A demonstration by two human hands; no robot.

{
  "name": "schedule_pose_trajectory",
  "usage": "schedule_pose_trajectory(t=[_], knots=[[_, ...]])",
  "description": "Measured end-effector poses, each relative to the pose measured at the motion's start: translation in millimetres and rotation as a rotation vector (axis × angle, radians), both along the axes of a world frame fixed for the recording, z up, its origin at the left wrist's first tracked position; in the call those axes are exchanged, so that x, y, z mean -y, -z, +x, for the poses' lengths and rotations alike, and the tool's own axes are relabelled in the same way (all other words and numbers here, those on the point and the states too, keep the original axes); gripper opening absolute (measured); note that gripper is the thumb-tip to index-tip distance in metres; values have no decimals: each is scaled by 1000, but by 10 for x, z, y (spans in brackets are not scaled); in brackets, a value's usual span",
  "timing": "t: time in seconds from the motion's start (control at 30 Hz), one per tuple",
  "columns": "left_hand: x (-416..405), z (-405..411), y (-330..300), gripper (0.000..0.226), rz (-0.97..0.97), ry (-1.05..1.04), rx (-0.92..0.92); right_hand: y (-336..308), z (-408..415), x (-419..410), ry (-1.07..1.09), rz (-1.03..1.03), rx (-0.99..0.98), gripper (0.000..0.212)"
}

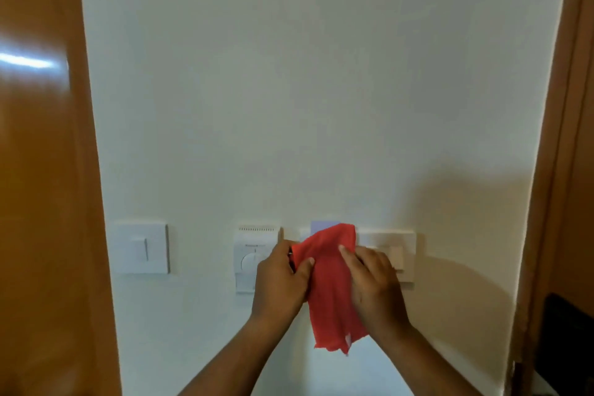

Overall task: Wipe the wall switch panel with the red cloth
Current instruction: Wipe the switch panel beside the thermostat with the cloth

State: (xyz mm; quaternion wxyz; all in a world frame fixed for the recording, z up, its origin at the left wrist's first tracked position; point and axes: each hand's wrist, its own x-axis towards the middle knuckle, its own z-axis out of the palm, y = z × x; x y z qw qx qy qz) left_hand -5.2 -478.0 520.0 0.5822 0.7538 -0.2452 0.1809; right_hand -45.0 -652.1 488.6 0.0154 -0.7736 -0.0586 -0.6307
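Your left hand (283, 276) pinches the red cloth (328, 286) at its left edge and your right hand (374, 283) holds its right side, the two hands close together. The wall switch panel (390, 239) shows just right of the cloth, partly behind your right hand; a dial plate (252, 251) sits just left of the cloth.

both hands (283, 276) (374, 283) gripping red cloth (331, 292), wall switch panel (390, 251) behind

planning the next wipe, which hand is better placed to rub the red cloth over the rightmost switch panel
Probably right: the right hand overlaps that switch panel, fingers on the red cloth; the left hand pinches the cloth's edge over the dial thermostat.
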Motion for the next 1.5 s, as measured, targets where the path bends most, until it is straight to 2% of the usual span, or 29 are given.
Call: schedule_pose_trajectory(t=[0.13,0.23,0.3,0.37,0.43,0.5,0.57,0.67,0.77,0.9,0.97,1.1,1.13,1.23,1.3,1.4,1.5], knots=[[29,133,-26,38,93,-50,18,45,198,75,157,-150,8,35],[36,189,-58,26,211,-103,68,125,256,-15,355,-104,23,32],[18,198,-112,13,294,-139,108,161,297,-158,395,-44,-26,48],[-38,194,-175,17,479,-190,172,229,365,-294,399,-55,-112,66],[-153,197,-287,28,647,-360,321,318,434,-352,370,-158,-182,64],[-296,230,-507,30,597,-491,581,369,517,-285,345,-296,-208,58],[-429,363,-790,40,533,-503,891,375,624,-170,348,-430,-197,54],[-487,613,-1227,63,687,-553,1145,304,679,-10,346,-566,-156,66],[-430,835,-1598,82,791,-637,1180,215,719,18,344,-632,-169,82],[-375,1129,-1871,96,819,-678,1258,25,738,-17,341,-717,-195,76],[-366,1271,-1876,100,791,-670,1330,-17,757,0,328,-760,-145,75],[-310,1522,-1867,103,666,-653,1418,63,848,-34,267,-667,-92,70],[-313,1532,-1848,102,657,-646,1421,89,841,-21,247,-701,-102,65],[-305,1516,-1868,99,646,-645,1434,32,731,158,204,-995,-241,53],[-309,1521,-1867,99,651,-640,1428,-42,690,247,199,-1118,-300,56],[-309,1518,-1861,100,655,-644,1425,-52,694,262,198,-1013,-227,60],[-304,1520,-1872,103,647,-648,1422,92,759,141,220,-730,-119,65]])
